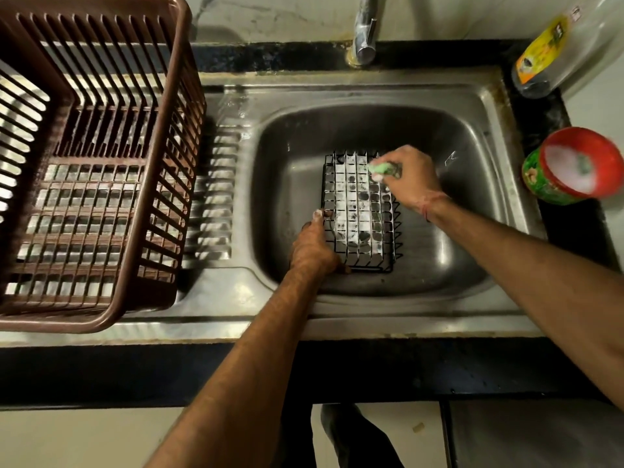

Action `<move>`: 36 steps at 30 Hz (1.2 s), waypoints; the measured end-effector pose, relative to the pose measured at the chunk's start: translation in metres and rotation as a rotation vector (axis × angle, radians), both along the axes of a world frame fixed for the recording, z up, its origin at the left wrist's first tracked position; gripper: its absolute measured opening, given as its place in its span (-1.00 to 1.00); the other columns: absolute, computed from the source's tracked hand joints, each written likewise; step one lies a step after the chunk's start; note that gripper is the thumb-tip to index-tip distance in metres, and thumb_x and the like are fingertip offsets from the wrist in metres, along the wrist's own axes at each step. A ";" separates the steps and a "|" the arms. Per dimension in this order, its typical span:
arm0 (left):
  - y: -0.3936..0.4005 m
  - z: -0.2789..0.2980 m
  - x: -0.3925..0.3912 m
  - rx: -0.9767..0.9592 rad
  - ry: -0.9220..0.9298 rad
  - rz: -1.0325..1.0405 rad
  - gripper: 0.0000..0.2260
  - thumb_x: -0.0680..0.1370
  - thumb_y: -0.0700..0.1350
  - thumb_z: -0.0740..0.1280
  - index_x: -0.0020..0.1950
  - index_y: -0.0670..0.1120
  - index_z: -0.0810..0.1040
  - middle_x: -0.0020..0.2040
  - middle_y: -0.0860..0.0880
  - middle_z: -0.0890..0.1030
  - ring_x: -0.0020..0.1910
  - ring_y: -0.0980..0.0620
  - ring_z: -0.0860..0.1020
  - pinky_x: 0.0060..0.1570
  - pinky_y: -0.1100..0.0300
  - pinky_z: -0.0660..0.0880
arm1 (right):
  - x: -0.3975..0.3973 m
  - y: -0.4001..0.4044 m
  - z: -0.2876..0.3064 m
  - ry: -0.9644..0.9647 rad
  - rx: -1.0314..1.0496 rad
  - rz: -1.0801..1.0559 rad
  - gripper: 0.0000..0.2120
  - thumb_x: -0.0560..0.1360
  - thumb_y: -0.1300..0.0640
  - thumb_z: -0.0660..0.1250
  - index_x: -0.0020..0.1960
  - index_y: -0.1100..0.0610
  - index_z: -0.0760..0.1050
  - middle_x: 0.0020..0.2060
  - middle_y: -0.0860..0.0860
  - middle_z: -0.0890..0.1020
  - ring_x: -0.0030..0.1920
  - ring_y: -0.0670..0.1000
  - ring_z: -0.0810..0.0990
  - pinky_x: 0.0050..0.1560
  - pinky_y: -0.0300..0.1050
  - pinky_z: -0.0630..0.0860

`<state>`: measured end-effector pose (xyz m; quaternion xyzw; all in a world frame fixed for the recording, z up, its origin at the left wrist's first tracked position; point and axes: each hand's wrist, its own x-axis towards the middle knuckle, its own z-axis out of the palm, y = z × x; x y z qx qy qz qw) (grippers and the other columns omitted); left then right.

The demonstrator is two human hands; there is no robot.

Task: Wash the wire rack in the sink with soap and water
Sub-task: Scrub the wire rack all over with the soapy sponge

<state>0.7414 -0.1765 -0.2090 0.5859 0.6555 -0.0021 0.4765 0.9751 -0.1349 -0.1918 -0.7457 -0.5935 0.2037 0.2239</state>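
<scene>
A black wire rack [361,211] lies in the steel sink [472,265], its grid filmed with white soap foam. My left hand [314,248] grips the rack's near left edge, thumb laid along the side wire. My right hand [408,179] presses a green scrub sponge [381,168] onto the rack's far right corner. The tap [364,32] stands at the back of the sink, and no water is seen running from it.
A large brown plastic dish basket [94,157] sits on the drainboard at the left. A red and green soap tub [570,167] holding white foam stands on the counter to the right. A bottle with a yellow label [543,52] lies at the back right.
</scene>
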 end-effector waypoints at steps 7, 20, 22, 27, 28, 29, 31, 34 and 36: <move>0.001 0.019 0.006 -0.114 -0.110 0.031 0.25 0.25 -0.06 0.78 0.74 -0.02 0.04 0.53 -0.06 0.32 0.52 -0.14 0.38 0.49 0.07 0.41 | 0.008 -0.077 -0.002 0.037 0.028 0.269 -0.68 0.49 0.37 0.47 0.11 0.01 0.73 0.21 -0.05 0.70 0.31 -0.09 0.59 0.41 0.01 0.52; -0.001 0.032 0.014 0.004 -0.026 -0.006 0.09 0.52 0.31 0.50 0.75 -0.18 -0.05 0.59 -0.19 0.41 0.52 -0.22 0.44 0.48 -0.06 0.46 | -0.038 -0.042 -0.012 0.579 -0.063 -0.738 -0.72 0.63 0.28 0.30 0.28 0.03 0.55 0.12 -0.04 0.64 0.03 -0.05 0.58 -0.21 -0.26 0.46; 0.002 0.037 0.011 -0.079 -0.125 0.068 -0.01 0.58 0.18 0.49 0.74 -0.19 -0.04 0.64 -0.18 0.35 0.57 -0.20 0.38 0.50 -0.01 0.39 | -0.049 -0.042 0.003 0.550 0.062 -0.659 -0.78 0.63 0.21 0.36 0.26 0.05 0.59 0.03 -0.07 0.65 -0.04 -0.08 0.59 -0.23 -0.27 0.49; 0.007 0.040 0.010 -0.297 -0.309 0.176 -0.19 0.49 -0.02 0.45 0.70 -0.06 0.20 0.60 -0.09 0.39 0.50 -0.14 0.41 0.47 -0.09 0.40 | -0.055 -0.040 0.035 0.330 0.245 -0.328 -0.88 0.58 0.11 0.45 0.10 -0.01 0.68 -0.08 -0.19 0.69 -0.10 -0.23 0.64 -0.13 -0.36 0.57; 0.008 0.039 0.011 -0.287 -0.320 0.200 -0.22 0.45 -0.04 0.46 0.66 -0.04 0.29 0.53 -0.03 0.45 0.44 -0.11 0.44 0.42 -0.05 0.42 | -0.053 -0.042 0.037 0.320 0.245 -0.293 -0.88 0.58 0.09 0.45 0.10 -0.02 0.69 -0.07 -0.19 0.71 -0.08 -0.22 0.66 -0.09 -0.32 0.60; 0.009 0.038 0.010 -0.279 -0.330 0.241 -0.25 0.39 -0.06 0.48 0.60 -0.03 0.39 0.46 0.00 0.52 0.38 -0.08 0.50 0.36 -0.02 0.46 | -0.052 -0.043 0.039 0.302 0.245 -0.258 -0.87 0.57 0.07 0.46 0.11 -0.01 0.70 -0.04 -0.19 0.72 -0.07 -0.21 0.67 -0.07 -0.26 0.62; 0.012 0.033 0.006 -0.246 -0.380 0.353 -0.36 0.30 -0.15 0.51 0.41 -0.03 0.58 0.27 0.00 0.68 0.19 0.01 0.60 0.14 0.12 0.56 | -0.049 -0.048 0.042 0.251 0.240 -0.178 -0.81 0.57 0.10 0.45 0.17 0.00 0.71 0.04 -0.19 0.73 -0.04 -0.24 0.67 -0.04 -0.26 0.63; 0.014 0.031 0.003 -0.172 -0.464 0.601 -0.55 0.37 -0.37 0.44 0.22 -0.07 0.71 -0.01 0.09 0.70 -0.02 0.11 0.61 -0.24 0.36 0.49 | -0.042 -0.056 0.043 0.150 0.249 -0.053 -0.68 0.56 0.30 0.40 0.25 0.05 0.69 0.09 -0.21 0.66 -0.17 -0.45 0.57 -0.15 -0.54 0.48; 0.016 0.030 0.002 -0.171 -0.494 0.725 -0.64 0.37 -0.25 0.38 0.12 -0.10 0.78 -0.08 0.04 0.74 -0.09 0.02 0.65 -0.28 0.37 0.53 | -0.041 -0.054 0.038 0.195 0.256 -0.038 -0.64 0.55 0.38 0.35 0.24 0.07 0.68 0.10 -0.22 0.65 -0.18 -0.44 0.58 -0.15 -0.54 0.45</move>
